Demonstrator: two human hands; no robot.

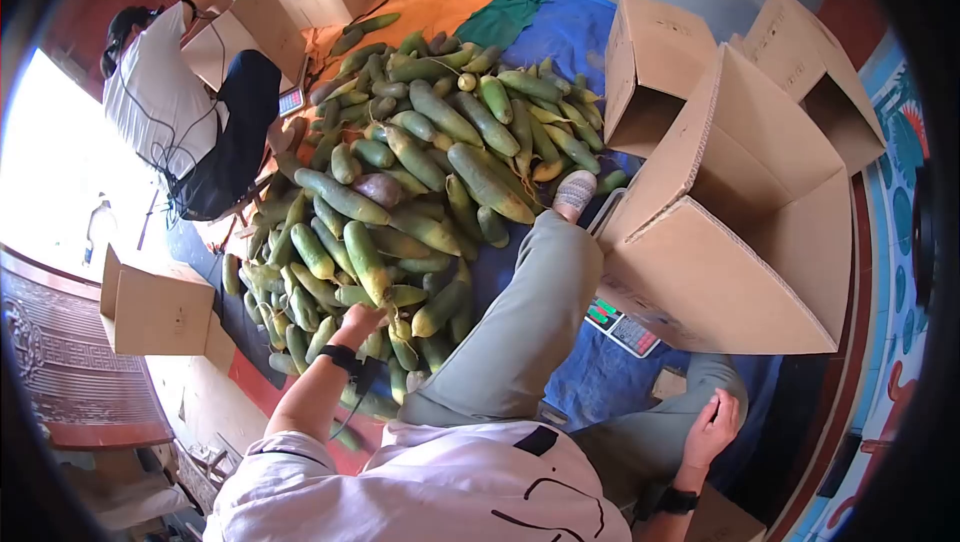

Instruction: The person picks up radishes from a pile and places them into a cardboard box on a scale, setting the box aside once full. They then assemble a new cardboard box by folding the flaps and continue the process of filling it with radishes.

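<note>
A large heap of green radishes [435, 167] spreads in front of me, many with thin root tails. At the heap's near side my left hand [362, 323] has its fingers closed at the lower end of a long green radish [366, 260]; its fingertips are partly hidden. My right hand [714, 426] is by my right knee, loosely bent with fingers apart and nothing in it. Beyond that knee, a large open cardboard box [740, 272] stands on a digital scale [625, 329], whose display shows lit digits.
Two more open boxes [655, 67] [815, 72] stand at the back right. Another box [160, 304] is at left. A person [165, 92] in a white shirt sits at upper left beside a box [250, 32] and a second scale [291, 102]. Blue [575, 32] and orange sheets [430, 7] cover the floor.
</note>
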